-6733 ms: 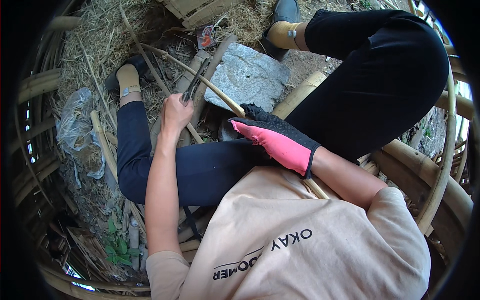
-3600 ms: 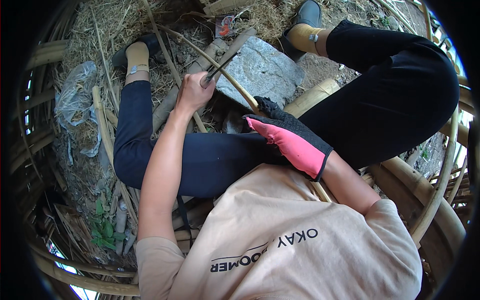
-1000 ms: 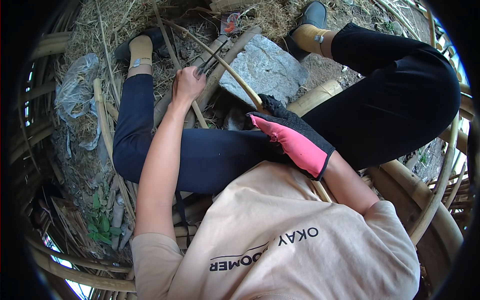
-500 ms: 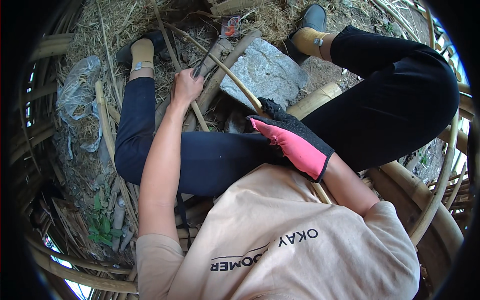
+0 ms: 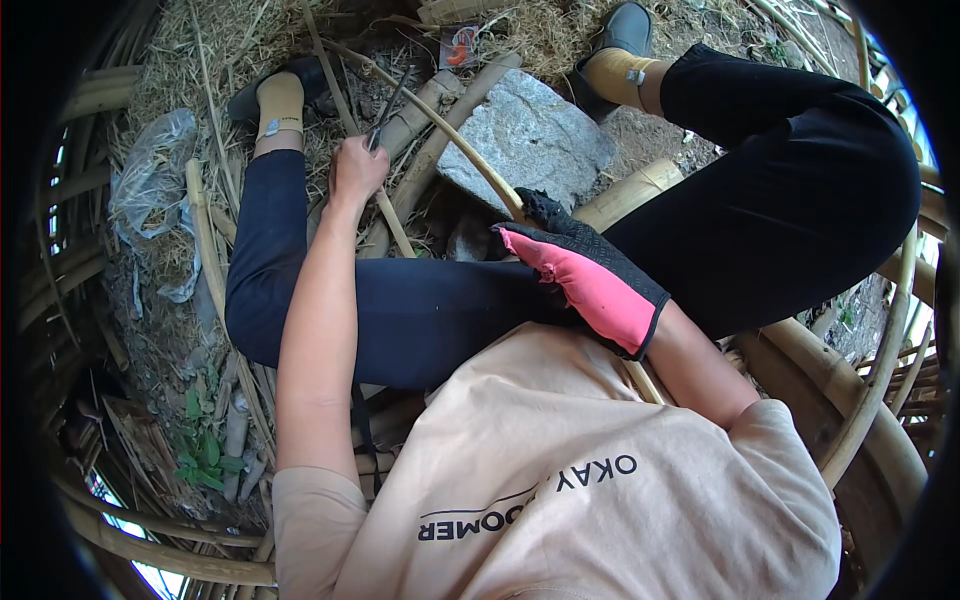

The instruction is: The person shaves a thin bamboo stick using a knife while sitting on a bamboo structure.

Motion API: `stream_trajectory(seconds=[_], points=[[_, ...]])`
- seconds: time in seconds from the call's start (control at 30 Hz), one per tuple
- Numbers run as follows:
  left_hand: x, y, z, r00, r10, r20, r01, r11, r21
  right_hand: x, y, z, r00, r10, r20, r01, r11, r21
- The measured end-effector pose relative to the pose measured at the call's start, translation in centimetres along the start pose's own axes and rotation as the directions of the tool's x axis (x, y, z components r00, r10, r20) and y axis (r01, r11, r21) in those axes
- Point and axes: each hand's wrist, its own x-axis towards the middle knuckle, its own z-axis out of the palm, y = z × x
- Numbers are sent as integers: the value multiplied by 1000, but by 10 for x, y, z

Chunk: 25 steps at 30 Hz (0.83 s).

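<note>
My bare left hand (image 5: 358, 172) is closed around a knife (image 5: 393, 108). Its dark, narrow blade points away from me, and the handle is mostly hidden in the fist. My right hand (image 5: 585, 275), in a torn pink and black glove, is closed around a thin bamboo stick (image 5: 455, 140). The stick slants from far left past my right hand and shows again by my waist. The knife lies just left of the stick, with a small gap between them.
A flat grey stone block (image 5: 530, 135) sits between my feet, beside cut bamboo poles (image 5: 445, 145). Dry straw (image 5: 240, 45) covers the far ground. At left lies a clear plastic bag (image 5: 155, 165). A thick bamboo length (image 5: 635, 195) rests beside my right thigh.
My left hand has shifted slightly left and toward me, taking the knife away from the stick. My right hand and the stick have barely moved.
</note>
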Motion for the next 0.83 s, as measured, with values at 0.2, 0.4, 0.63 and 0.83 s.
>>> stream_trajectory(seconds=[0.2,0.4,0.63,0.83], points=[[-6,20,-5,992,130,-6,-130,991,-15,-8,-14,1,999,35,22,-34,998,-47],[-6,15,1,992,127,-10,-127,992,-26,-6,-17,2,992,126,20,-125,991,-54],[1,-1,2,998,-40,56,43,998,-56,-6,-12,3,997,72,-1,-72,997,-29],[-11,28,-22,991,79,109,-81,997,10,-4,-22,-3,988,150,39,-151,988,23]])
